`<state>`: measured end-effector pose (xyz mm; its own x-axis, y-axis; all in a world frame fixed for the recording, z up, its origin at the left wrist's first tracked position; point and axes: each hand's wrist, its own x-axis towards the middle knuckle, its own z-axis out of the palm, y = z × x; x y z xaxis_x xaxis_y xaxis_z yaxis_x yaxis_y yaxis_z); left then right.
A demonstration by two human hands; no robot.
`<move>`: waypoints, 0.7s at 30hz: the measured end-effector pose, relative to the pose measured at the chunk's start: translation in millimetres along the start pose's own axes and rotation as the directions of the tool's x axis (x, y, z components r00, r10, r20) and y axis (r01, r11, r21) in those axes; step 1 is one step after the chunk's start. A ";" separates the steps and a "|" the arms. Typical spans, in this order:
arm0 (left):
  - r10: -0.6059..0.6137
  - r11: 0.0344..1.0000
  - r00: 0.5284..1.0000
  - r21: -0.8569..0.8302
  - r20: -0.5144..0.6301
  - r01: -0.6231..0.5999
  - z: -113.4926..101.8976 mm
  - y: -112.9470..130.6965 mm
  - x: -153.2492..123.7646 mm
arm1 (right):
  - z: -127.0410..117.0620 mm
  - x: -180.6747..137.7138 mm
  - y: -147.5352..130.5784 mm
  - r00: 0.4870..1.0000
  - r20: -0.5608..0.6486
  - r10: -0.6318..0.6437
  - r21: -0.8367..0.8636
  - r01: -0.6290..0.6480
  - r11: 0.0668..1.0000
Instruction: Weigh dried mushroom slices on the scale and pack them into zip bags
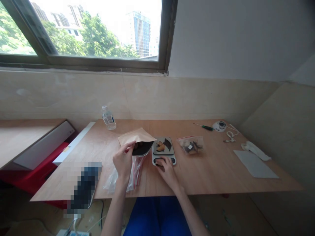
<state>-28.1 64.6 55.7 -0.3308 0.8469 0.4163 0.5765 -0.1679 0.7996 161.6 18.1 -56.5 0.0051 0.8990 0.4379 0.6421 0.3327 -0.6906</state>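
Note:
My left hand (pixel 124 160) pinches the rim of a kraft paper bag (pixel 135 135), whose dark-lined mouth gapes toward me with some brownish contents inside. Just right of the bag is a small kitchen scale (pixel 155 151). On its plate lie orange-brown dried pieces (pixel 161 146) and a dark flat piece (pixel 167 143). Over the scale's front panel, my right hand (pixel 166 167) has its fingers closed around a small dark brown piece (pixel 158 164), mostly covered by the fingers. Clear zip bags (pixel 134 173) lie flat beneath my left wrist.
A filled zip bag (pixel 192 145) lies right of the scale. Farther off are a water bottle (pixel 108 118), a green-handled screwdriver (pixel 208 127), a white dome camera (pixel 219 126) with its cable, and a white sheet (pixel 256 164). A pixelated phone-like device (pixel 85 186) overlaps the left front edge.

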 end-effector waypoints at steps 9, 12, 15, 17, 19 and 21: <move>-0.024 1.000 1.000 0.007 0.005 0.024 -4.3 -0.9 -0.2 | -29.5 31.5 7.4 0.989 -0.116 -0.087 -0.031 0.084 0.996; -0.029 1.000 1.000 -0.007 0.009 0.029 -5.5 -1.9 -0.2 | -36.9 49.6 29.2 0.986 -0.116 -0.118 -0.159 0.099 0.982; -0.038 0.999 0.999 -0.022 0.014 0.039 -5.5 -2.8 -0.4 | -30.8 55.1 49.2 0.987 -0.082 -0.136 -0.229 0.114 0.967; -0.041 0.999 0.999 -0.026 0.018 0.042 -5.0 -2.8 -0.1 | -23.0 54.7 57.3 0.987 -0.092 -0.130 -0.252 0.104 0.962; -0.043 0.999 0.999 -0.024 0.020 0.043 -4.5 -2.4 0.8 | -16.6 54.4 60.5 0.988 -0.101 -0.121 -0.272 0.089 0.958; -0.045 0.999 0.999 -0.020 0.019 0.046 -4.6 -1.8 2.2 | -14.3 54.6 58.3 0.990 -0.079 -0.118 -0.297 0.089 0.951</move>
<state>-33.4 64.5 57.2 -0.3426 0.8629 0.3716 0.5458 -0.1391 0.8263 210.4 82.6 -64.7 -0.0100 0.8283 0.5603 0.8388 0.3120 -0.4463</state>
